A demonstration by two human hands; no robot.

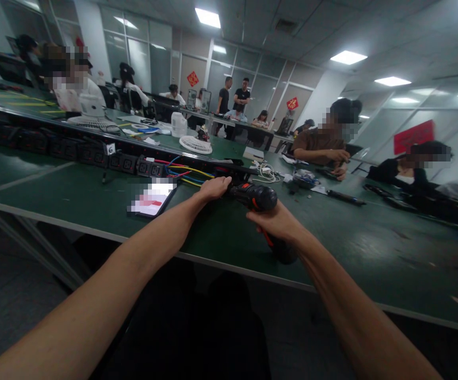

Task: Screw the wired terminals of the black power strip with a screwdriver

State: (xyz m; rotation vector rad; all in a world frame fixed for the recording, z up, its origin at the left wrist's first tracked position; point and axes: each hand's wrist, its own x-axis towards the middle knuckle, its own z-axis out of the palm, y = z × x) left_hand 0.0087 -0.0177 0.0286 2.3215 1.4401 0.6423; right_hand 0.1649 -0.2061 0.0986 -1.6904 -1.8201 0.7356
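Note:
My right hand (pixel 278 219) is wrapped round the grip of a black and orange cordless drill (pixel 252 195), whose front end points left. At that front end, my left hand (pixel 216 187) is closed, its thumb towards the drill; what its fingers hold is hidden. It lies against the right end of a long black power strip (pixel 125 162) with a row of sockets. Red, blue and yellow wires (pixel 189 171) run from the sockets to behind my left hand. The drill's tip and the spot it meets are too dark to make out.
A phone with a lit screen (pixel 153 198) lies left of my left forearm on the green table (pixel 74 203). Beyond the strip are a small white fan (pixel 196 144), a white jug (pixel 179 125) and a bundle of white cable (pixel 267 173). Co-workers sit around.

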